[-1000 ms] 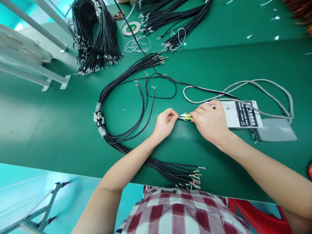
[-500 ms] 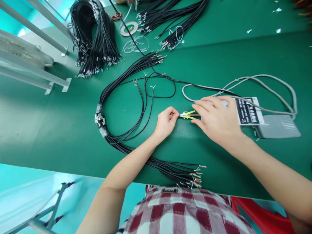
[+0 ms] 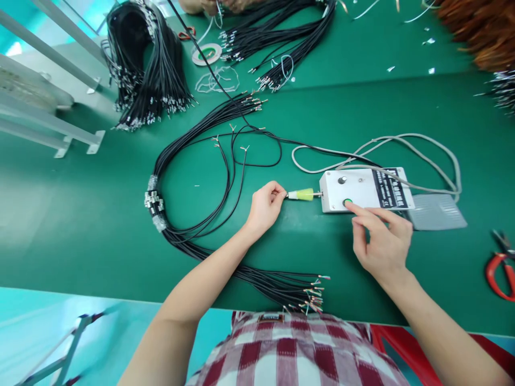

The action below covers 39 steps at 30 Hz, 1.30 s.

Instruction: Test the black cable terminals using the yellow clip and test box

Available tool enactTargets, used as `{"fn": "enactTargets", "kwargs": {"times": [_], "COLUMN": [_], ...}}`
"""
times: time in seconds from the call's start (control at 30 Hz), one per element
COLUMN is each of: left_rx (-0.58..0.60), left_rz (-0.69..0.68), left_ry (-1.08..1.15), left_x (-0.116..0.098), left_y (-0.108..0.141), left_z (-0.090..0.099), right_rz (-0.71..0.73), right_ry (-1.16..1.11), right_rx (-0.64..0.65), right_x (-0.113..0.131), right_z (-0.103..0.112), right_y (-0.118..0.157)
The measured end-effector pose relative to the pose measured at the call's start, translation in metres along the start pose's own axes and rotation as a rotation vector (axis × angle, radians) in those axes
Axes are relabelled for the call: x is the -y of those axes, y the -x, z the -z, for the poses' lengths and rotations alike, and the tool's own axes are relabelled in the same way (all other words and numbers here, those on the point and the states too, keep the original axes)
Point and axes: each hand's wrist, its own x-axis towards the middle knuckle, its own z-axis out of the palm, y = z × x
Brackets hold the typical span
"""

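My left hand [image 3: 265, 206] pinches a small thing at the tip of a yellow-green and white cone-shaped piece [image 3: 301, 194]; my fingers mostly hide it. The cone sits on a metal shaft coming out of the left end of a white control box [image 3: 358, 182] with a black knob [image 3: 342, 180] and a black label. My right hand [image 3: 382, 241] holds nothing, its index fingertip on the green button [image 3: 348, 202] of the box and its other fingers loosely bent. A bundle of black cables [image 3: 161, 161] curves around on the left, its stripped ends fanned out near my body.
Another black cable bundle [image 3: 148, 64] lies at the upper left, beside a tape roll [image 3: 206, 54]. More cables [image 3: 281, 43] lie at the back. Red-handled pliers [image 3: 499, 268] are at the right; a grey pedal [image 3: 438, 212] sits beside the box. A person's hands [image 3: 225, 6] show at the top.
My right hand has moved from the yellow-green piece down and right to the green button, uncovering the box. The open yellow-green prongs now look like a closed cone. The view has shifted somewhat.
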Motion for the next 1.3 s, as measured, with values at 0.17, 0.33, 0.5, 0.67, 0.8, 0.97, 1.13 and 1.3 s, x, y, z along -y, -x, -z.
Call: {"fn": "enactTargets", "kwargs": {"times": [0.17, 0.33, 0.5, 0.67, 0.8, 0.97, 1.13, 1.3], "left_rx": [-0.038, -0.059, -0.323, -0.715, -0.725, 0.368, 0.952, 0.913], "left_rz": [0.005, 0.058, -0.039, 0.022, -0.070, -0.359, -0.473, -0.302], "left_ry": [-0.008, 0.160, 0.163, 0.293, 0.176, -0.290, -0.843, -0.769], "left_x": [0.005, 0.010, -0.007, -0.028, -0.027, -0.024, -0.032, -0.035], "left_y": [0.000, 0.004, -0.013, -0.055, -0.046, 0.053, 0.111, 0.101], "left_z": [0.012, 0.023, 0.066, 0.158, 0.152, 0.055, 0.026, 0.041], "right_rz": [0.066, 0.082, 0.265, 0.269, 0.231, 0.181, 0.146, 0.141], "right_ry": [0.059, -0.062, -0.298, -0.346, -0.364, -0.398, -0.405, -0.393], "right_rx": [-0.100, -0.130, 0.058, 0.120, 0.129, 0.140, 0.169, 0.167], "right_x": [-0.010, 0.000, 0.013, 0.013, 0.012, 0.013, 0.013, 0.011], "right_z": [-0.005, 0.000, -0.008, -0.024, -0.025, -0.023, -0.023, -0.024], "right_y": [-0.004, -0.001, 0.021, 0.031, 0.029, 0.028, 0.028, 0.029]}}
